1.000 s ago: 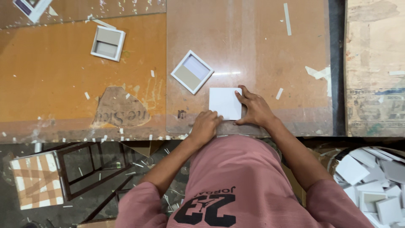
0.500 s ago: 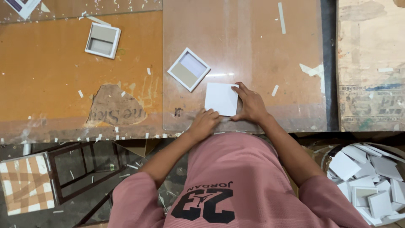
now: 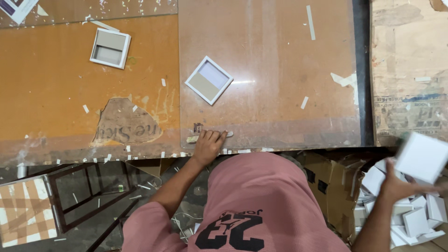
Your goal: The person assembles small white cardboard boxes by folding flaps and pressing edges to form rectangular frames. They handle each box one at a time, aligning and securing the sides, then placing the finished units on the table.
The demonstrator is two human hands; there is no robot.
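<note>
right hand [image 3: 396, 186] is gripping a white box [image 3: 422, 157], fingers curled round its underside (over a box pile [image 3: 410, 219]); left hand [image 3: 207, 142] is resting open-fingered, holding nothing; keeping the box level seems wise.

Glossy clear plastic sheet [image 3: 280, 70] over matt orange, scuffed wooden tabletop [image 3: 56, 93]; matt white square cardboard piece [image 3: 422, 156] at right; torn brown corrugated cardboard [image 3: 333, 186] near.

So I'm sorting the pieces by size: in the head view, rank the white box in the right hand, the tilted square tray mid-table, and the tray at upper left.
1. White box in the right hand: looks largest, but it's nearer the camera and blurred, so unsure.
2. Tilted square tray.
3. Upper-left tray, close to the tilted one; hard to separate.
</note>
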